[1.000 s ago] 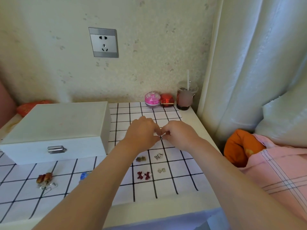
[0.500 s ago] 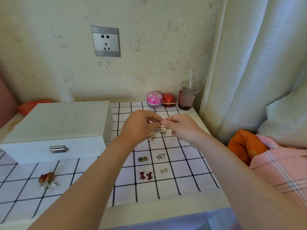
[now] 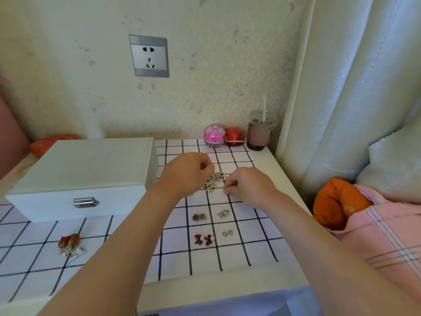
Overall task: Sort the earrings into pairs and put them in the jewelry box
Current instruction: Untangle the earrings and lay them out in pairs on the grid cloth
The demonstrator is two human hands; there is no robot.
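Observation:
A tangled pile of unsorted earrings lies on the checked cloth between my hands. My left hand hovers just left of the pile, thumb and forefinger pinched together on a tiny earring that the fingers mostly hide. To the right of the pile my right hand has its fingertips down at the cloth, pinching another small earring. Nearer me lie matched pairs: olive ones, silver ones, red bows and small square ones. The white jewelry box stands closed at the left.
Orange dangling earrings lie in front of the box. A pink round case, a red case and a cup with a straw stand by the wall. Curtain and bedding border the table on the right.
My hands, joined at the fingertips above the pile, have drawn apart. The right one has dropped toward the cloth, and the left one has stayed raised beside the pile.

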